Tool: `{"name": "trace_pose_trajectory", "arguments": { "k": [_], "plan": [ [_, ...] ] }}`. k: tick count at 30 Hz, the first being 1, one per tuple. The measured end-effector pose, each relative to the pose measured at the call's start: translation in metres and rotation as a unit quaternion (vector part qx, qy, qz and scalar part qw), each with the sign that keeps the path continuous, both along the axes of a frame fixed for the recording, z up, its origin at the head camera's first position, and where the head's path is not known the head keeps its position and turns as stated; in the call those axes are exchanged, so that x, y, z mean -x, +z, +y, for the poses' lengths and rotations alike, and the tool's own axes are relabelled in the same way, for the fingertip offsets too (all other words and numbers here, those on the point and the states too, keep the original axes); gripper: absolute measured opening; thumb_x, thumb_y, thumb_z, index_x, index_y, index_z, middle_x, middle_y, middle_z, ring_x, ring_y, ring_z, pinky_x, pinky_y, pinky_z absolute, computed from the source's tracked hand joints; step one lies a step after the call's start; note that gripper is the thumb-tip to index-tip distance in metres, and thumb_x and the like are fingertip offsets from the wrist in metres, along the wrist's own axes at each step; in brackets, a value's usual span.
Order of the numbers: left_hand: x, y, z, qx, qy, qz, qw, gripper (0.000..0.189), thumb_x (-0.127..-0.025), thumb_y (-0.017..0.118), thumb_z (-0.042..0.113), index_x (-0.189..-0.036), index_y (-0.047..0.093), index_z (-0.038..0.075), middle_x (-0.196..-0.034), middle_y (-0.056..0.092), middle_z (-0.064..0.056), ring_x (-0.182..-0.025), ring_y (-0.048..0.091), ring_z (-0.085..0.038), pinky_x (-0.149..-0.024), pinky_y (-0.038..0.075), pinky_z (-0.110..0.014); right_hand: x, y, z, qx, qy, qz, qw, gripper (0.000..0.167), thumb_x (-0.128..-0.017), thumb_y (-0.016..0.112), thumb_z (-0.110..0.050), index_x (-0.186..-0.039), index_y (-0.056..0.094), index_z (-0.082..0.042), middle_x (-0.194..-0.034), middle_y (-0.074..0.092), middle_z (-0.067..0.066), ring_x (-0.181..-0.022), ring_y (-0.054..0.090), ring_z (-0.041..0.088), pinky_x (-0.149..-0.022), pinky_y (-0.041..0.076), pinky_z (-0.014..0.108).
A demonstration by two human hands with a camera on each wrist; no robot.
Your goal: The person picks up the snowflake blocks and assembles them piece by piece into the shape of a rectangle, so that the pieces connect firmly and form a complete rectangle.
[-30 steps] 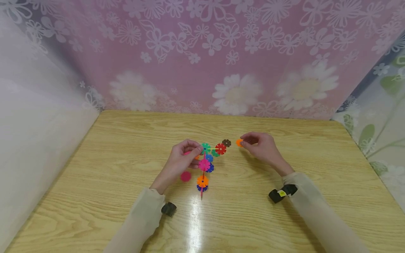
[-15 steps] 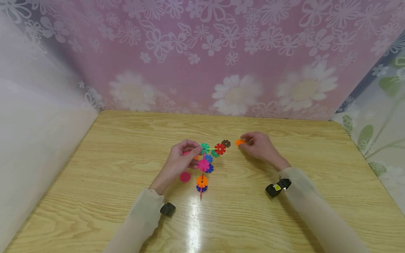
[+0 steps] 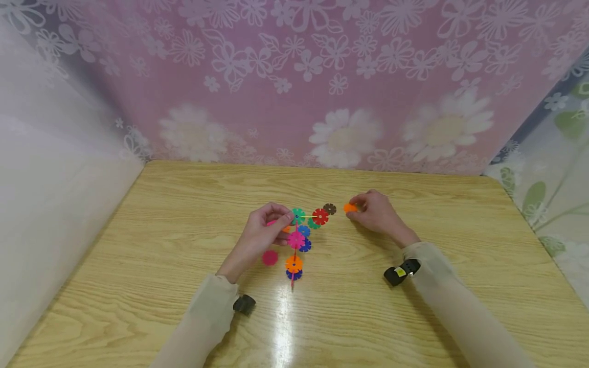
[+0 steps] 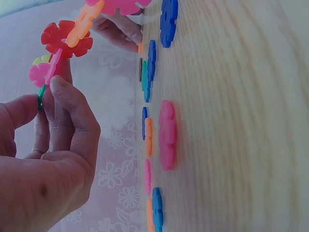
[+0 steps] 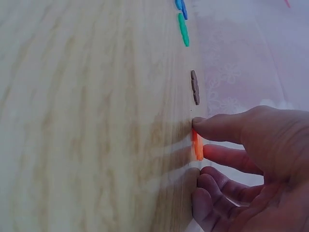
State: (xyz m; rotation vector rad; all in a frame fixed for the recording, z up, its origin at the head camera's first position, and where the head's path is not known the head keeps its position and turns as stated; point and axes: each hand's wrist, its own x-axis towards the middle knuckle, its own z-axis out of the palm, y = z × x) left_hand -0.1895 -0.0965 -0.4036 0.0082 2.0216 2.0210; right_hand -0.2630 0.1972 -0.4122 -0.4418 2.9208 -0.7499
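Note:
My left hand [image 3: 264, 227] pinches a green snowflake disc [image 4: 41, 96] between thumb and fingers. From that disc a chain of interlocked notched discs hangs in the air, with a red disc [image 3: 320, 216], a pink disc [image 3: 296, 240] and an orange disc [image 4: 86, 23] among them; some stand edge-on. At the right, my right hand [image 3: 379, 212] is down at the tabletop, its thumb and index finger on opposite edges of a loose orange snowflake disc [image 5: 197, 145]. The other fingers of that hand curl against the wood.
Loose discs lie on the wooden table [image 3: 184, 306]: a brown one [image 3: 329, 208] left of the right hand, a green one [image 3: 314, 223], several blue ones and a crimson one [image 3: 270, 257] near the left wrist. A pink floral curtain [image 3: 276, 92] hangs behind the table's far edge.
My right hand has shifted slightly and turned over the orange disc, which stays almost where it was. The left hand and its chain hold nearly still.

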Motion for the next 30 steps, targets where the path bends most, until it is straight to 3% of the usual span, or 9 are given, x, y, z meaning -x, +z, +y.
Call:
{"name": "trace_pose_trajectory", "arguments": {
  "k": [8, 17, 30],
  "plan": [
    [0.0005, -0.0004, -0.0003, 0.003, 0.000, 0.001, 1.0000, 0.022, -0.103, 0.064, 0.022, -0.119, 0.061, 0.007, -0.111, 0.068, -0.015, -0.073, 0.072, -0.018, -0.075, 0.064, -0.038, 0.0018, 0.0020, 0.0017, 0.009, -0.016, -0.029, 0.9994, 0.034, -0.093, 0.073, -0.021, -0.119, 0.068, 0.001, -0.113, 0.067, 0.022, -0.100, 0.061, 0.034, -0.087, 0.052, 0.049],
    [0.0008, -0.0002, -0.0009, 0.000, -0.002, 0.003, 1.0000, 0.021, -0.103, 0.063, 0.022, -0.118, 0.061, 0.007, -0.106, 0.069, -0.009, -0.073, 0.072, -0.017, -0.072, 0.064, -0.035, 0.0009, -0.0019, 0.0039, 0.028, -0.016, -0.014, 0.9994, 0.032, -0.091, 0.076, -0.019, -0.116, 0.068, -0.001, -0.105, 0.070, 0.019, -0.095, 0.065, 0.032, -0.083, 0.054, 0.048],
    [0.0012, -0.0003, -0.0022, 0.003, -0.004, 0.007, 1.0000, 0.021, -0.103, 0.063, 0.021, -0.118, 0.061, 0.007, -0.114, 0.068, -0.020, -0.073, 0.072, -0.017, -0.074, 0.064, -0.038, -0.0046, -0.0037, 0.0042, 0.073, -0.019, -0.005, 0.9972, 0.027, -0.089, 0.077, -0.011, -0.113, 0.070, -0.003, -0.104, 0.073, 0.019, -0.093, 0.069, 0.031, -0.083, 0.057, 0.047]
  ]
}}
